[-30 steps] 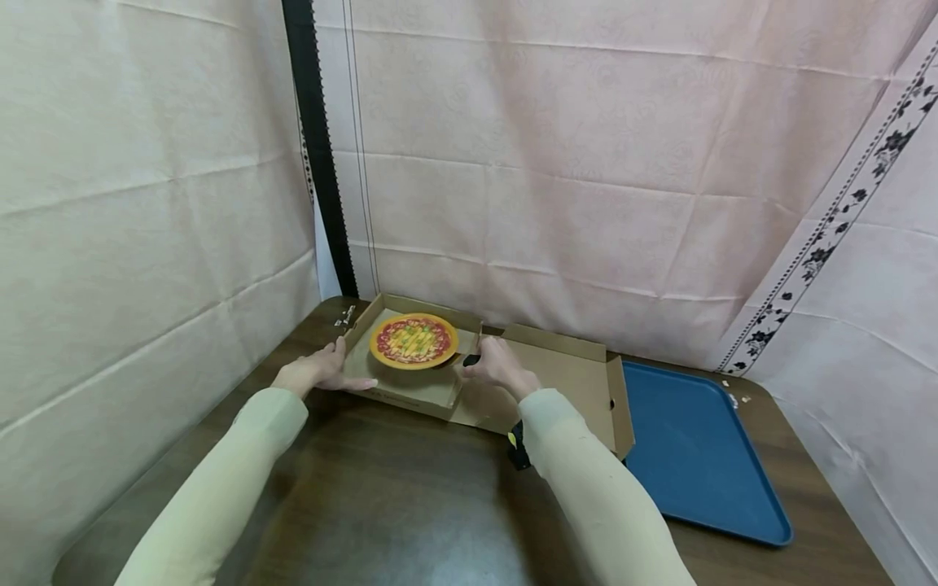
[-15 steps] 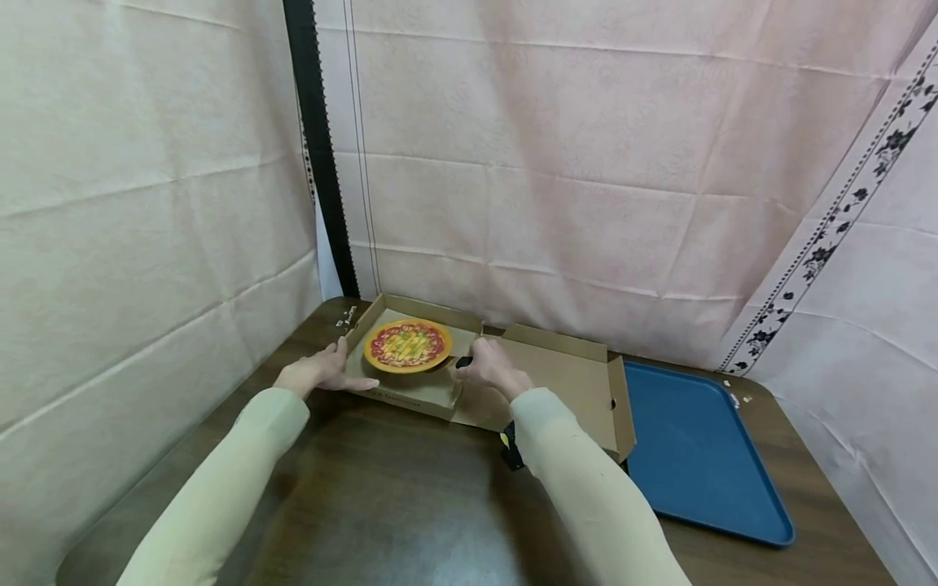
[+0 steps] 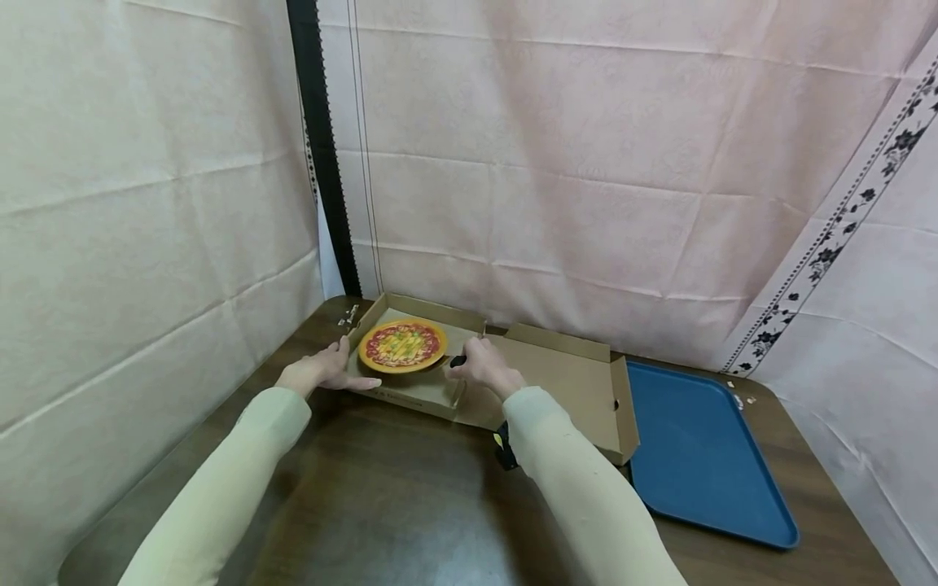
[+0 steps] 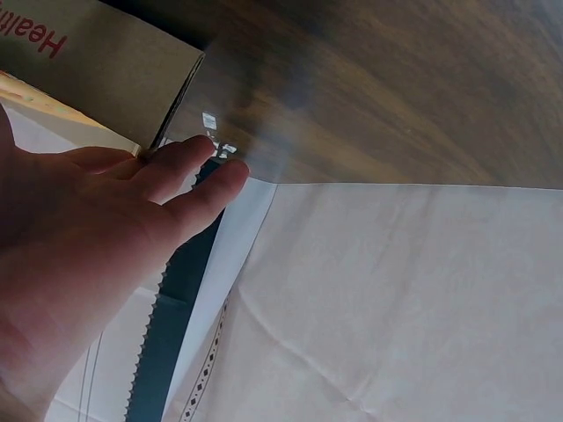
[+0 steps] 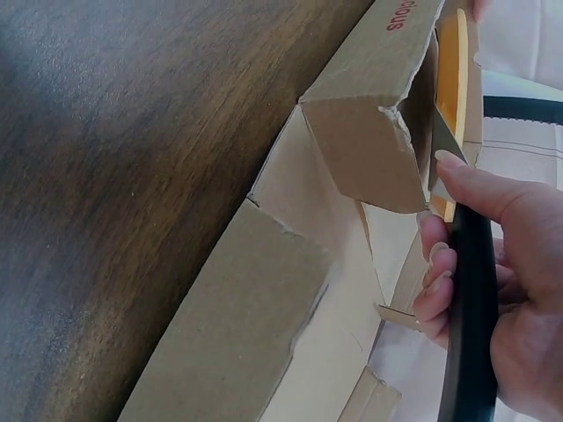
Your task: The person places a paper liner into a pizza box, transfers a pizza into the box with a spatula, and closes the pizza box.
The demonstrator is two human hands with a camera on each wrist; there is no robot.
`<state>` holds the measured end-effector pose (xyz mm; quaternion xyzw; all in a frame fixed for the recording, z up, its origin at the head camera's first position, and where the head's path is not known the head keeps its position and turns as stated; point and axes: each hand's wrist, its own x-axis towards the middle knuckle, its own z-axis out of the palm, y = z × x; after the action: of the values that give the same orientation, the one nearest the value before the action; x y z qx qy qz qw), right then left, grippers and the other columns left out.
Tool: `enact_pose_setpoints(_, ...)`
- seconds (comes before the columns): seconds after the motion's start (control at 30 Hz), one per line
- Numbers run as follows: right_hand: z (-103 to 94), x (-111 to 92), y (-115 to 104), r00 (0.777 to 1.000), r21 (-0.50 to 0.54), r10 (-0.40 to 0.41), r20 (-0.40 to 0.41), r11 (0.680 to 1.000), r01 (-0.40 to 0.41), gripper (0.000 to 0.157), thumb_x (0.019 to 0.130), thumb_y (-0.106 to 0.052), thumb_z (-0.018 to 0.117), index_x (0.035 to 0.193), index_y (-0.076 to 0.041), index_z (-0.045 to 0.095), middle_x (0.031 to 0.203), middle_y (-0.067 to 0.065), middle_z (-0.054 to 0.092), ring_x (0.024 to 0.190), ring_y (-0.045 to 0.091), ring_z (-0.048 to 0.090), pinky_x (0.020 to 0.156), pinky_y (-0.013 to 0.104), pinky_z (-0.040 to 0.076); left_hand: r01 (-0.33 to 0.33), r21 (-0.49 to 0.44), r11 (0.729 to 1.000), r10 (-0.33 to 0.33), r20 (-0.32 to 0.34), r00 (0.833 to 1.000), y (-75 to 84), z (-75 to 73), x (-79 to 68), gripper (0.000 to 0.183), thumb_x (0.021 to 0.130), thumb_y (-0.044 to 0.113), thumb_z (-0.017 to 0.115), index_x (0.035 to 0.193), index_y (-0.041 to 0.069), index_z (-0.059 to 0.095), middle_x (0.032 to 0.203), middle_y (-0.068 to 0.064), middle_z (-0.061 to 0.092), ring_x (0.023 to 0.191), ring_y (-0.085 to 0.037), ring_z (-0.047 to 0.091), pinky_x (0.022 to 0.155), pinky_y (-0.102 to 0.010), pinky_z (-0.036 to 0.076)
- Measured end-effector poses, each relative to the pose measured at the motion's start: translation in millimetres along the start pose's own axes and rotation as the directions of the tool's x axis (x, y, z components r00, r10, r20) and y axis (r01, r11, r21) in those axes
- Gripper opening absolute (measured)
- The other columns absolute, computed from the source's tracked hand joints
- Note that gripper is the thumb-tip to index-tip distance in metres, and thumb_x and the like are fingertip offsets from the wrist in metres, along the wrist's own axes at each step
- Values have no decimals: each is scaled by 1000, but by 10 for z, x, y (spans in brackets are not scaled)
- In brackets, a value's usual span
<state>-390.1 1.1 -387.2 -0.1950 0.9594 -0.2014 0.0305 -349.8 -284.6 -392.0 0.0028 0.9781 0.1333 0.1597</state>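
A right hand (image 3: 481,366) grips a black-handled flat server (image 5: 472,308), seemingly under the round, orange-rimmed pizza (image 3: 403,346) inside a brown cardboard box (image 3: 432,312), at whose left corner a spread, empty left hand (image 3: 322,371) rests, the apparent lift next demanding level handling.

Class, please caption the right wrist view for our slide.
Right hand gripping a black-handled tool at an open cardboard box.

Pizza (image 3: 403,346) whole, round, orange-rimmed, red-yellow topping; sits within base of open cardboard pizza box (image 3: 545,373), lid spread toward three o'clock. Black-handled server (image 5: 473,308): blade meets pizza's four o'clock edge.
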Motion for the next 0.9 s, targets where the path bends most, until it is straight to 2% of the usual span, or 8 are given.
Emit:
enact_pose_setpoints(0.2, 26, 18, -5, 1000, -19, 22, 8, 1000, -22, 30, 81, -32, 78, 72, -7, 63, 67, 1, 56, 58, 15, 46, 51, 25, 34, 8, -3, 1000, -8, -4, 1000, 5, 13, -12, 127, 79, 75, 56, 150, -11, -4, 154, -38, 8, 141, -53, 19, 112, -68, 20)
enact_pose_setpoints(0.5, 33, 12, 0, 1000, -68, 30, 11, 997, -29, 36, 81, -35, 78, 66, -9, 58, 62, 0, 48, 54, 14, 38, 49, 27, 29, 3, -4, 1000, -3, -16, 1000, 13, -18, -42, 125, 80, 75, 56, 150, -10, -4, 154, -38, 8, 141, -53, 18, 110, -71, 17)
enact_pose_setpoints(0.73, -30, 25, -28, 998, -121, 38, 52, 992, -31, 33, 81, -35, 77, 73, -8, 59, 70, 2, 55, 59, 15, 45, 51, 27, 33, 14, -9, 1000, -14, -16, 1000, 25, -5, -61, 125, 80, 74, 56, 150, -10, -3, 155, -37, 9, 142, -52, 20, 112, -68, 18)
enact_pose_setpoints(0.9, -95, 41, -57, 995, -144, 39, 97, 989, -25, 33, 83, -34, 76, 72, -9, 56, 67, 1, 52, 57, 14, 42, 51, 27, 31, 17, -5, 1000, -17, -17, 1000, 24, -9, -72, 125, 79, 75, 56, 151, -10, -3, 155, -37, 9, 142, -52, 20, 111, -70, 17)
